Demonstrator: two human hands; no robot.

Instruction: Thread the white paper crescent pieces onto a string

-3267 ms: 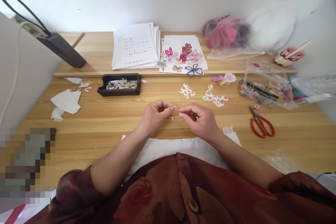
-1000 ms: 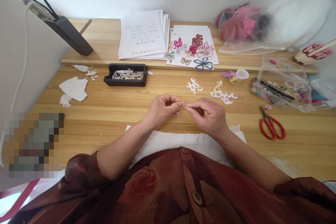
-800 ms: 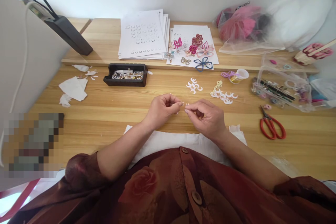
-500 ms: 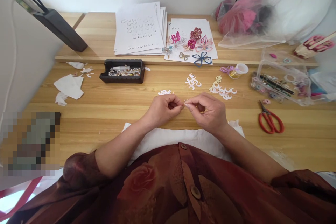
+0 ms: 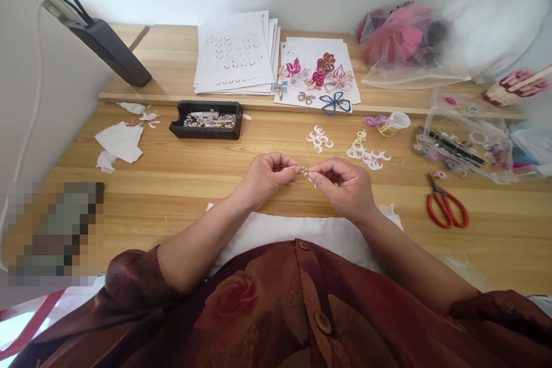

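My left hand and my right hand meet fingertip to fingertip over the middle of the wooden table. Both are closed in a pinch on a tiny white piece between them, too small to name. Small white crescent cut-outs lie just beyond in two heaps, one straight ahead and one to the right. A white cloth lies under my forearms.
A black tray of beads sits at the left, paper scraps farther left. Red scissors lie at the right by a clear plastic box. On the raised shelf are punched white sheets, coloured flower shapes and a pink bag.
My hands have stayed pinched together at the same spot, with small finger movements on the tiny piece. The view has shifted slightly as my head moved.
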